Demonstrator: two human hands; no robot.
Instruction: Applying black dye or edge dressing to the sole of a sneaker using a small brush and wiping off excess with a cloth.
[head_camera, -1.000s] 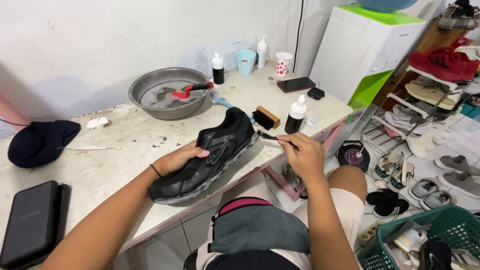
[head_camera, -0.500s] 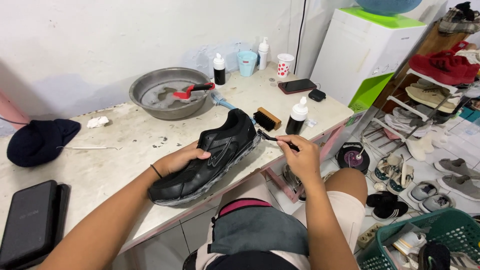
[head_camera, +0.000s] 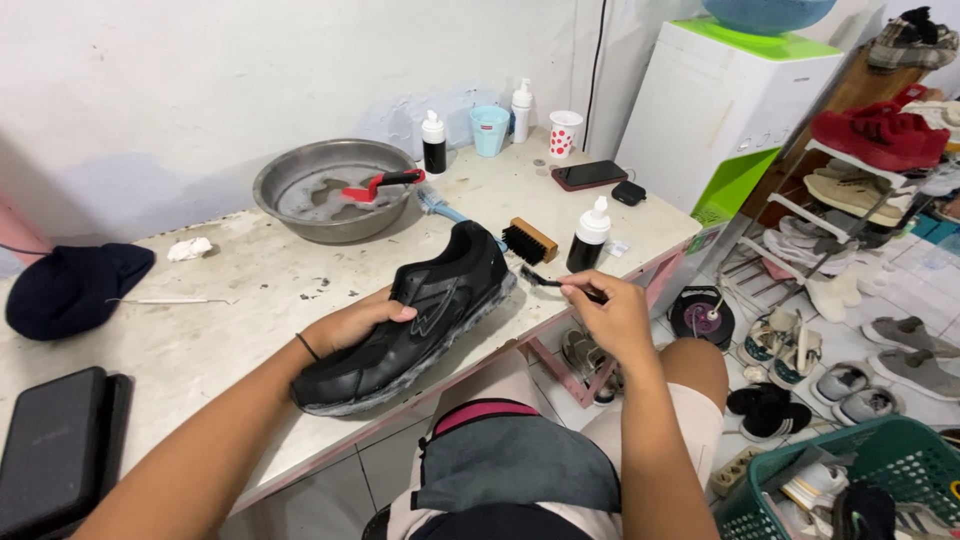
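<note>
My left hand (head_camera: 352, 325) lies flat over the top of a black shoe (head_camera: 415, 318), fingers spread across its upper and pressing it down on the pale worktable (head_camera: 230, 300). The shoe rests on its side along the table's near edge, toe toward me and heel pointing away, its sole rim grey and wet-looking. My right hand (head_camera: 615, 315) is closed around a small dark brush (head_camera: 545, 281), pinched between thumb and fingers; its bristle end sits just beside the shoe's heel, though I cannot tell whether it touches the sole.

Just behind the brush stand a wooden-backed brush (head_camera: 528, 241) and a black bottle with a white cap (head_camera: 588, 236). Farther back a metal basin (head_camera: 335, 188) holds a red-handled brush (head_camera: 380, 184). A phone (head_camera: 589, 175) lies near the table's far right corner. On my left sits a dark blue cap (head_camera: 75, 285), and a black case (head_camera: 55, 450) is at the near left edge.
</note>
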